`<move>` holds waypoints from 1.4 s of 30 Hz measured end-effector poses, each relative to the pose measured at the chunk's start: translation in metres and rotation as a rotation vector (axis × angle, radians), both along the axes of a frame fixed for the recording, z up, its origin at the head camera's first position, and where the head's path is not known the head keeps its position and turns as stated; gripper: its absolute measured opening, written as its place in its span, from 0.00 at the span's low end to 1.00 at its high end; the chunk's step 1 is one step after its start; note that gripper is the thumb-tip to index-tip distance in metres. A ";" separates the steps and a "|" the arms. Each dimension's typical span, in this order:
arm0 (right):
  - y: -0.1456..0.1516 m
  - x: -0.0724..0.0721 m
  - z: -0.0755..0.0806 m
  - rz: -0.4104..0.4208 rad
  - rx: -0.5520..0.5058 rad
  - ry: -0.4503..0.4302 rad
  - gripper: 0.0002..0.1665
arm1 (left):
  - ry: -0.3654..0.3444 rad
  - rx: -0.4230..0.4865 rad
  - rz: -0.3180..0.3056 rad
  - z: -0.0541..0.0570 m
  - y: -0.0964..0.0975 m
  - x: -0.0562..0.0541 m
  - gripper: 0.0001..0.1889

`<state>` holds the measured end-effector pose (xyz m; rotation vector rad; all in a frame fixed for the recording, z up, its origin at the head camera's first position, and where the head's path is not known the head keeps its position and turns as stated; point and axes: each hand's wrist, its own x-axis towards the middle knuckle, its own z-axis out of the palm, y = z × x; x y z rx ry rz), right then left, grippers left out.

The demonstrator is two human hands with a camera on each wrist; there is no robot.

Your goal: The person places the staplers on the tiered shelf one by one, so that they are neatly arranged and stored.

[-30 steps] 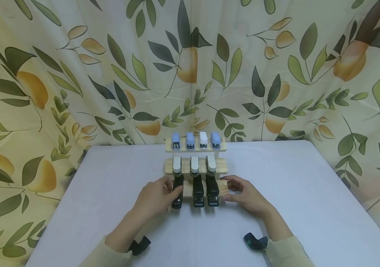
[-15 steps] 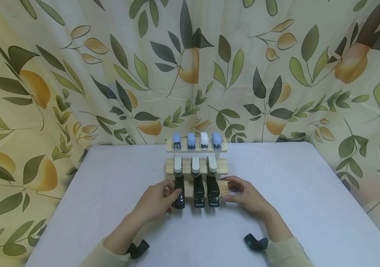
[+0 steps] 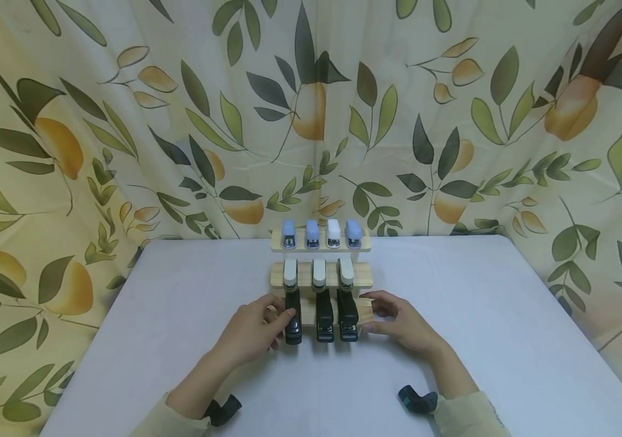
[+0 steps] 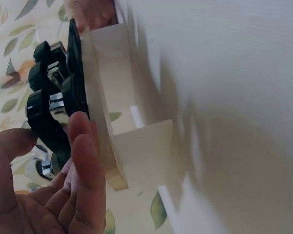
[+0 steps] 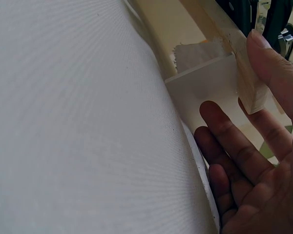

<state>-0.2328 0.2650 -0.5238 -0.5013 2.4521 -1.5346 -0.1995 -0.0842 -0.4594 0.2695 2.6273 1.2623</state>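
In the head view, my left hand [image 3: 251,331] pinches the leftmost black stapler [image 3: 293,325] on the lowest step of a tiered wooden rack [image 3: 365,311]. The left wrist view shows the thumb at its upper arm and the fingertips [image 4: 81,126] by its base. Two more black staplers [image 3: 324,321] stand in line to the right. My right hand [image 3: 406,325] holds the right end of the same step. In the right wrist view its thumb lies on the plank's edge [image 5: 256,92], with the other fingers beside the pale support panel [image 5: 210,80] below.
Light-coloured staplers [image 3: 319,273] fill the middle step, and small blue and white staplers [image 3: 312,233] the top one. The rack stands on a white-covered table [image 3: 191,285], before a leaf-patterned curtain [image 3: 311,176]. Dark wrist devices [image 3: 417,400] sit near both sleeves.
The leftmost black stapler has turned slightly, from slanting to nearly parallel with the others, with my left thumb and fingers moving along. My right hand keeps its place at the rack's end.
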 end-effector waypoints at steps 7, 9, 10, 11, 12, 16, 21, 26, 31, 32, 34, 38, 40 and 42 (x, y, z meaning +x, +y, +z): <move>-0.001 0.001 0.001 -0.013 0.009 0.002 0.37 | 0.004 -0.014 0.067 0.000 -0.010 0.000 0.19; -0.001 0.001 0.000 -0.026 0.009 -0.006 0.38 | 0.004 -0.015 0.080 -0.001 -0.012 -0.001 0.19; -0.001 0.000 0.000 -0.030 0.013 -0.007 0.38 | 0.004 -0.014 0.087 -0.001 -0.013 -0.002 0.19; -0.001 0.000 -0.001 -0.036 0.017 -0.007 0.39 | 0.004 -0.012 0.093 -0.002 -0.015 -0.002 0.19; -0.001 0.000 -0.001 -0.039 0.017 -0.006 0.39 | 0.004 -0.009 0.097 -0.002 -0.016 -0.002 0.19; 0.000 -0.001 -0.001 -0.043 0.007 0.011 0.39 | 0.009 0.000 0.104 -0.003 -0.020 -0.003 0.19; 0.001 0.000 -0.001 -0.045 -0.040 0.009 0.36 | 0.020 0.011 0.104 -0.002 -0.022 -0.003 0.17; 0.001 0.001 0.000 -0.074 -0.061 -0.013 0.34 | 0.036 -0.005 0.120 -0.001 -0.024 -0.003 0.15; -0.001 0.001 0.001 -0.122 -0.062 -0.050 0.32 | 0.065 -0.031 0.131 0.000 -0.029 -0.004 0.14; -0.002 0.001 0.002 -0.127 -0.059 -0.049 0.32 | 0.076 -0.036 0.134 0.000 -0.030 -0.004 0.14; -0.003 0.001 0.002 -0.138 -0.055 -0.045 0.32 | 0.099 -0.049 0.143 0.001 -0.032 -0.004 0.13; -0.003 0.000 0.002 -0.150 -0.057 -0.020 0.32 | 0.142 -0.068 0.168 0.001 -0.037 -0.006 0.11; -0.002 0.000 0.001 -0.154 -0.068 -0.006 0.31 | 0.154 -0.075 0.172 0.002 -0.038 -0.007 0.11; 0.000 0.000 0.001 -0.154 -0.089 0.009 0.31 | 0.164 -0.079 0.175 0.002 -0.040 -0.009 0.10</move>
